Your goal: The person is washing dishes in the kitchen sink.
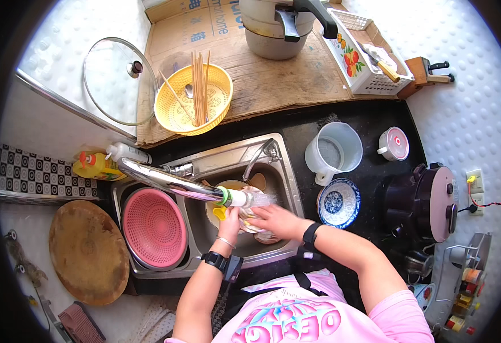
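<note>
In the right basin of the steel sink, a patterned dish is held under running water. My left hand grips its near left side, partly behind the faucet head. My right hand lies across the dish's right part, blurred, with the fingers stretched over it. Water sprays from the chrome faucet, whose nozzle has a green ring and a yellow lever. Below the hands another dish shows in part. A wooden spoon rests in the basin's far side; more crockery there is mostly hidden.
A pink colander fills the left basin. A round wooden board leans at left. Right of the sink stand a plastic jug, blue-white bowl, lidded mug and electric cooker. A yellow basket holds chopsticks.
</note>
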Demonstrator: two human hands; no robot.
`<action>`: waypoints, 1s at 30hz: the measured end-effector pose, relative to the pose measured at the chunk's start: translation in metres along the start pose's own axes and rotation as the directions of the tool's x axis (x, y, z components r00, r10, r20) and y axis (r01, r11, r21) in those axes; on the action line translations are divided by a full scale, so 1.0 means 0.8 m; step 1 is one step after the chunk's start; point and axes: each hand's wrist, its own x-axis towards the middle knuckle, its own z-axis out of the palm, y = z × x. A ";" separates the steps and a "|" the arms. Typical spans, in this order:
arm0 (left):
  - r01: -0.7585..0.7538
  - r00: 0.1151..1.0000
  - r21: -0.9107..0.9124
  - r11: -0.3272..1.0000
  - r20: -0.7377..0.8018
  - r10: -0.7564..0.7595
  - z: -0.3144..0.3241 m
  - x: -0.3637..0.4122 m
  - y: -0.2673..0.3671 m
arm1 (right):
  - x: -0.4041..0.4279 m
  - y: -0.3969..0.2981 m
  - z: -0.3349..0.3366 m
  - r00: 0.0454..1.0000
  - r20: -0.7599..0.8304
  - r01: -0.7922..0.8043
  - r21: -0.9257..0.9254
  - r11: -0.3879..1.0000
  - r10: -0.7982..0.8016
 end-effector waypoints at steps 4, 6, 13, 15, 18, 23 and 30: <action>0.139 0.977 0.023 0.990 0.161 -0.141 0.000 -0.007 0.032 | 0.005 0.035 0.005 0.990 -0.066 0.111 -0.207 0.972 -0.127; 0.225 0.963 -0.036 0.974 0.158 -0.217 0.007 -0.010 0.037 | 0.013 0.027 0.022 0.985 -0.170 -0.008 -0.103 0.995 -0.010; -0.049 0.995 -0.055 0.997 -0.091 0.044 0.013 -0.003 -0.017 | 0.028 -0.048 0.016 0.931 -0.128 -0.292 0.302 0.908 0.341; -0.119 0.989 0.075 0.990 -0.084 0.125 0.001 0.006 -0.014 | 0.008 -0.031 0.009 0.989 -0.089 -0.092 0.242 0.966 0.117; 0.018 0.987 0.119 0.993 0.154 -0.037 -0.011 0.010 0.014 | -0.005 0.028 -0.019 0.987 -0.016 0.157 -0.163 0.974 -0.162; 0.121 0.986 -0.076 0.990 0.125 -0.111 0.026 -0.025 0.024 | 0.014 0.015 -0.009 0.994 -0.015 -0.113 -0.126 0.986 0.112; -0.095 0.991 0.055 0.994 -0.094 0.100 -0.009 -0.007 -0.014 | 0.008 -0.035 0.012 0.987 -0.145 -0.032 0.225 0.974 0.066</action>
